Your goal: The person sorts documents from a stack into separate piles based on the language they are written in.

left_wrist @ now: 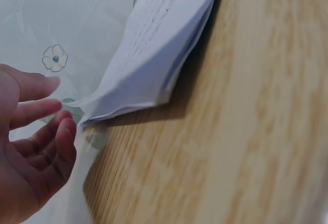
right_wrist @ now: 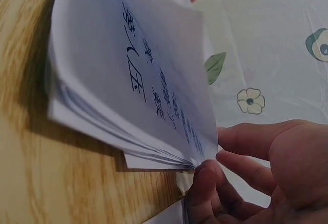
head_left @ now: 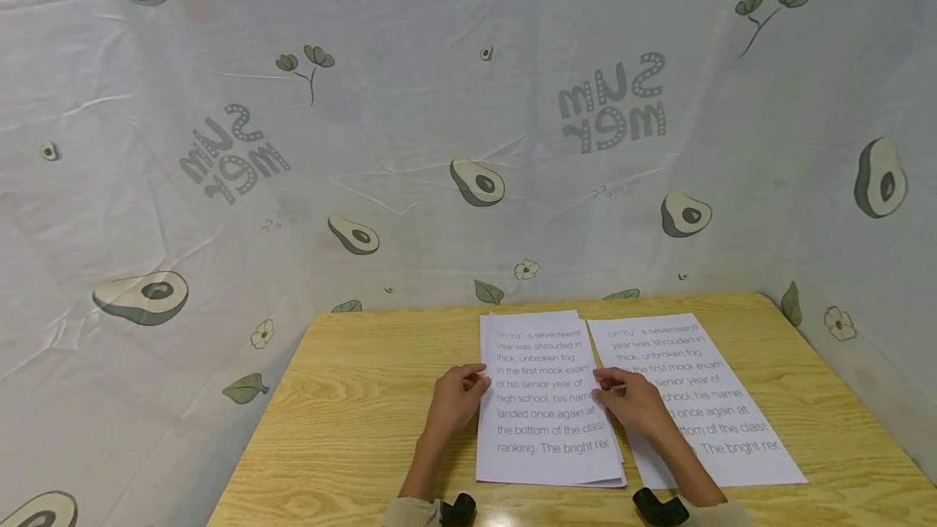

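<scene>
While the white, printed rectangular paper stack (head_left: pixel 542 397) on the yellow wood-grain table (head_left: pixel 351 397) is pinched by the right hand (head_left: pixel 635 403), its left edge is touched by the relaxed left hand (head_left: pixel 454 401). Squaring is judged incomplete: lower-right corners are offset.

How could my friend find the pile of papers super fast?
Find the yellow wooden table in front of the avocado cloth. On it, between the left hand and the right hand, is a pile of white printed papers. Unlike the similar printed paper on its right, it has a hand at each side and shows sheets that don't quite line up.
</scene>
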A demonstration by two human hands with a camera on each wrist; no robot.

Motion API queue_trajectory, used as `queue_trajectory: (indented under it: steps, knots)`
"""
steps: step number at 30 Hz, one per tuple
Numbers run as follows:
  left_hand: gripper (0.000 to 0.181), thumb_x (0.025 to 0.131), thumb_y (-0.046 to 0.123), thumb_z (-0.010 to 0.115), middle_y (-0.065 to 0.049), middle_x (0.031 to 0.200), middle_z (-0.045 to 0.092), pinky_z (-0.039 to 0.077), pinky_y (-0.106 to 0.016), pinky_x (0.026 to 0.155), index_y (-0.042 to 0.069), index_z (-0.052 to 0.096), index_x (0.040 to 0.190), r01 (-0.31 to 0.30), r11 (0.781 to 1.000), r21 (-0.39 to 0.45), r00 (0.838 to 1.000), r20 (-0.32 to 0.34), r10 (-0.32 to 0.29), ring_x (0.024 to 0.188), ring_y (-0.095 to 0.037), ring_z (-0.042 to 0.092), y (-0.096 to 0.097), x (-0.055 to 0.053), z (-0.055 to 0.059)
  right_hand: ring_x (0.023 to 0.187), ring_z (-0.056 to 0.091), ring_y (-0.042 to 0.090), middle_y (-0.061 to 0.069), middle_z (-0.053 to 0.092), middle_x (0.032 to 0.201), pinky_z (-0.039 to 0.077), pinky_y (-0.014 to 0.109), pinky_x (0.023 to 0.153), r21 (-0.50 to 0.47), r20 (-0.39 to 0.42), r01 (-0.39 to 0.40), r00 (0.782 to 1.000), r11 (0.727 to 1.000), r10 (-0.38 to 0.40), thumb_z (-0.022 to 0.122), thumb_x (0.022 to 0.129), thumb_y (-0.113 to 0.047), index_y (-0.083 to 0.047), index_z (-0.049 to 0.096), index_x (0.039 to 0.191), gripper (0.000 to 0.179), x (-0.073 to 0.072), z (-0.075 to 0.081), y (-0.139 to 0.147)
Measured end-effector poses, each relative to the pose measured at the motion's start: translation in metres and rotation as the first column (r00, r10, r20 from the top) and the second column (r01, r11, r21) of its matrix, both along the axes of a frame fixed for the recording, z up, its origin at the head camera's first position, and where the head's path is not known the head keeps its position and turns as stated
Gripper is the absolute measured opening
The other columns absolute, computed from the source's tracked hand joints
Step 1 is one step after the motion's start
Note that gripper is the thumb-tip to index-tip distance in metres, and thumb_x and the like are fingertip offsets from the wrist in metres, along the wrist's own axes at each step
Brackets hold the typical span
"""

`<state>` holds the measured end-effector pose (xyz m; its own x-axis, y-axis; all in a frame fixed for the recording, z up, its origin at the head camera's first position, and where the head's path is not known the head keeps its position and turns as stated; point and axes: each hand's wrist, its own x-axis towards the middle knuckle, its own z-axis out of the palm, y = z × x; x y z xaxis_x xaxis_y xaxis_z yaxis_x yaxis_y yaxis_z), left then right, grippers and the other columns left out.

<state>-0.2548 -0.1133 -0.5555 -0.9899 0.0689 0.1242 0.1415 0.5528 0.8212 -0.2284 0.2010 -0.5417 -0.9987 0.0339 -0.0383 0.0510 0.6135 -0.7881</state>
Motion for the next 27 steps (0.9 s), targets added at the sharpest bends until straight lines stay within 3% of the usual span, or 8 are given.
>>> queue_trajectory:
  steps: [8, 14, 21, 27]
  knots:
    - [0.036, 0.096, 0.007, 0.078, -0.008, 0.098, 0.070, 0.053, -0.019, 0.062, -0.003, 0.073, 0.130, 0.010, 0.993, 0.120, 1.000, -0.006, -0.009, 0.081, -0.013, 0.066, 0.0010, 0.0007, 0.0029, 0.089, 0.069, 0.017, 0.017, 0.073, 0.114, 0.058, 0.025, 0.067, -0.120, 0.024, 0.002, 1.000, 0.993, 0.001, 0.075, 0.096, -0.007, 0.006, 0.066, 0.138, 0.045, 0.0024, 0.0026, 0.0000]
    - [0.039, 0.093, -0.002, 0.076, -0.009, 0.099, 0.072, 0.055, -0.019, 0.063, -0.003, 0.072, 0.131, 0.010, 0.991, 0.132, 1.000, 0.010, -0.012, 0.078, -0.011, 0.066, 0.0011, 0.0004, 0.0006, 0.085, 0.068, 0.016, 0.017, 0.072, 0.113, 0.060, 0.027, 0.065, -0.185, 0.071, 0.023, 0.997, 0.983, -0.010, 0.074, 0.097, -0.006, 0.007, 0.064, 0.141, 0.047, 0.0012, 0.0032, 0.0013]
    - [0.039, 0.091, -0.006, 0.076, -0.013, 0.099, 0.074, 0.057, -0.022, 0.066, -0.003, 0.073, 0.129, -0.004, 0.993, 0.121, 1.000, -0.030, 0.008, 0.080, -0.013, 0.068, -0.0021, -0.0012, 0.0028, 0.092, 0.067, 0.017, 0.018, 0.070, 0.117, 0.059, 0.026, 0.068, -0.199, 0.058, 0.011, 0.998, 0.980, 0.001, 0.073, 0.098, -0.009, 0.005, 0.063, 0.143, 0.049, -0.0004, 0.0034, 0.0065]
    - [0.039, 0.092, -0.005, 0.075, -0.012, 0.100, 0.075, 0.057, -0.021, 0.067, -0.001, 0.073, 0.130, -0.013, 0.990, 0.137, 1.000, -0.001, 0.014, 0.081, -0.014, 0.068, -0.0048, -0.0021, 0.0044, 0.091, 0.067, 0.017, 0.020, 0.070, 0.118, 0.059, 0.026, 0.069, -0.238, 0.056, -0.008, 0.998, 0.971, 0.022, 0.073, 0.098, -0.008, 0.006, 0.060, 0.146, 0.051, -0.0003, 0.0038, 0.0094]
